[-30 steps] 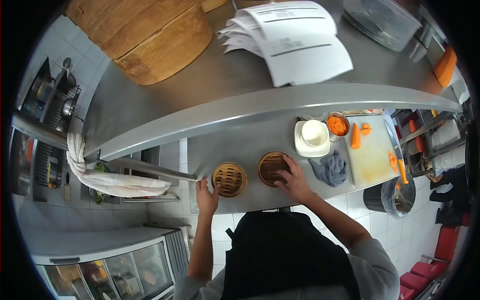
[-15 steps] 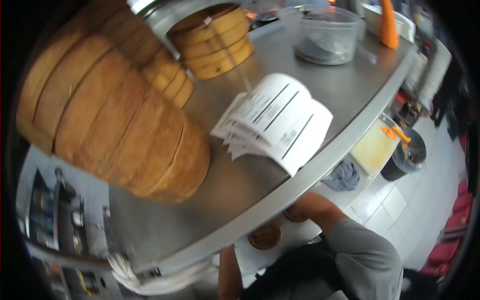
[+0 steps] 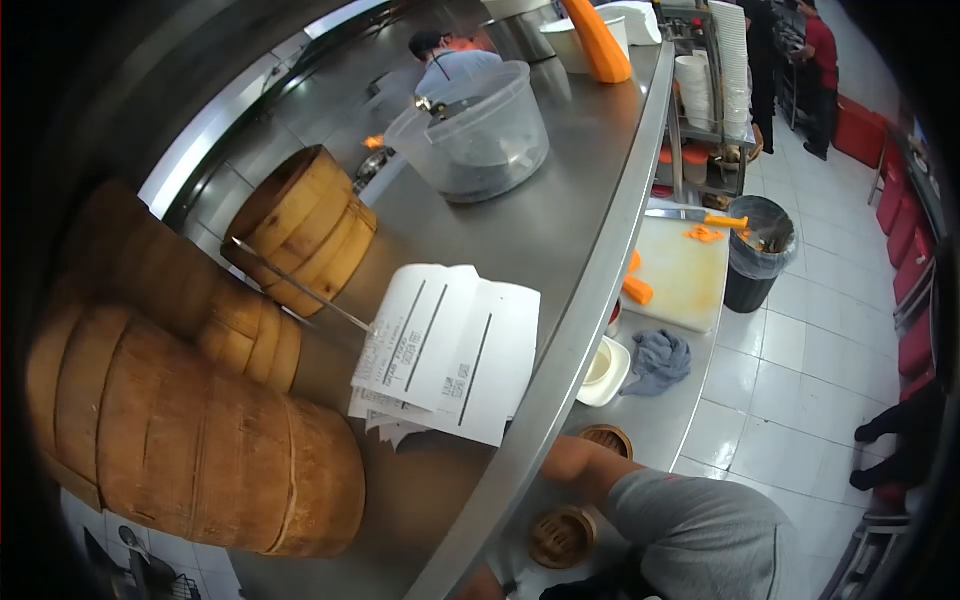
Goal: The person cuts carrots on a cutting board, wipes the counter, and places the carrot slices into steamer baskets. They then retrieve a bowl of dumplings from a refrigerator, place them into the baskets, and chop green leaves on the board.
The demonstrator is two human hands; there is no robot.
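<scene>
The right hand was out of sight under the shelf (image 3: pixel 582 325), so its opening and any hold could not be told; its arm (image 3: pixel 590 468) reached in between two baskets. The left hand was hidden too, its grip unknown. One basket (image 3: pixel 563 538) sat on the counter (image 3: pixel 655 425) near the person's body, the other basket (image 3: pixel 608 438) just past the arm, both apparently within easy reach. Beyond lay a crumpled cloth (image 3: pixel 660 362), probably handy for wiping, beside a bowl (image 3: pixel 599 366) on a dish (image 3: pixel 619 368). The knife (image 3: pixel 725 221) rested along the board's (image 3: pixel 680 270) far end, handle outward, likely for easy pickup. Above, a spike (image 3: pixel 290 275) kept the paper slips (image 3: pixel 450 350) together.
</scene>
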